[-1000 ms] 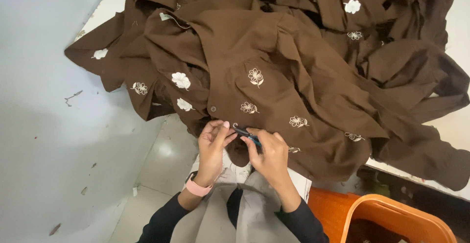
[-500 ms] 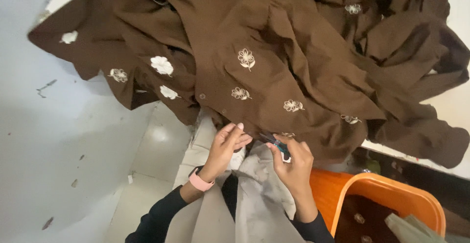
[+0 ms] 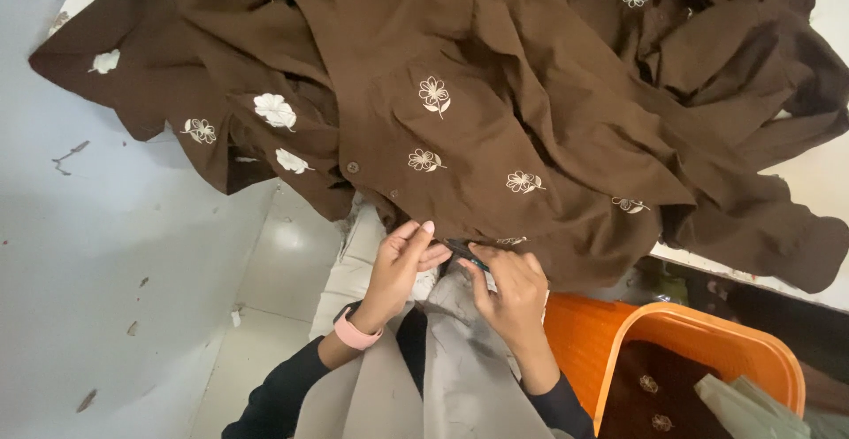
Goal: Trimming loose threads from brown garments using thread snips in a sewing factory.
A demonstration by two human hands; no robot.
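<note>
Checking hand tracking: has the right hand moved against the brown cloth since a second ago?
Cannot tell beyond camera shift: the right hand stays at the hem of the brown cloth, beside the left hand.

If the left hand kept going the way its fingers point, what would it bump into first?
Probably the brown garment: the left hand points up and right, with its fingertips already at the cloth's lower edge, beside the right hand. Depth is hard to judge.

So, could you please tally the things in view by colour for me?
Brown: 1, the heap of flowered cloth that the left hand and right hand pinch at its edge
Orange: 1, the basket
Pink: 1, the wristband
Dark: 1, the small tool in the right hand
Total: 4
</note>
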